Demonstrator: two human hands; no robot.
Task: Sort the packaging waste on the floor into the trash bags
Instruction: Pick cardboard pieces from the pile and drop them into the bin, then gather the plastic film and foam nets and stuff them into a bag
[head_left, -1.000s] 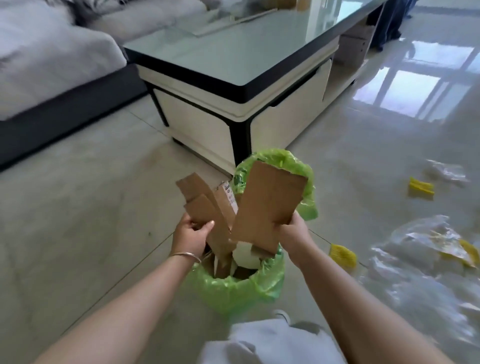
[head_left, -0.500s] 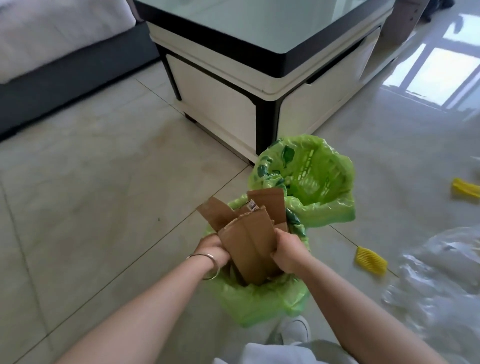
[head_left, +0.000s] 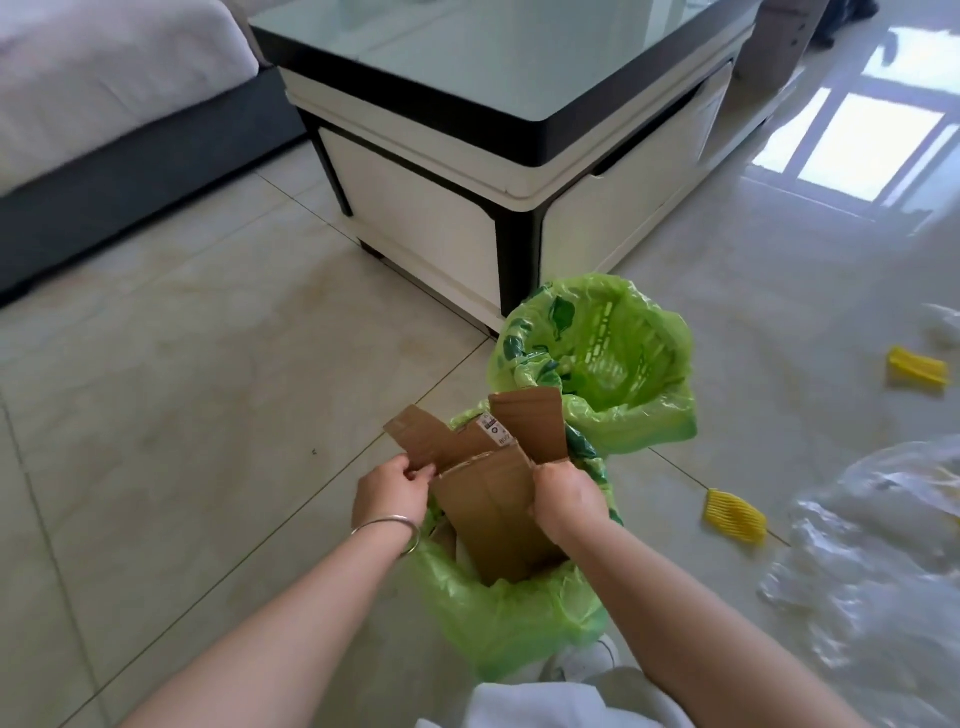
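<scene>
Brown cardboard pieces (head_left: 493, 499) stand upright in the near green trash bag (head_left: 509, 618) on the floor in front of me. My left hand (head_left: 395, 493) pinches the left cardboard flap. My right hand (head_left: 569, 499) grips the right edge of the front piece, fingers curled over it. A second green trash bag (head_left: 613, 358) stands just behind, open, with only its liner visible inside. Loose yellow foam nets (head_left: 735, 514) and clear plastic wrap (head_left: 872, 545) lie on the tiles to the right.
A glass-topped coffee table (head_left: 519, 156) stands close behind the bags. A grey sofa (head_left: 104, 130) runs along the upper left. Another yellow net (head_left: 917, 366) lies far right. My white shoe (head_left: 587, 662) is beside the near bag.
The cardboard was held high above the bag and has gone down into it. Both hands dropped with it, and the view tilted down and closer.
</scene>
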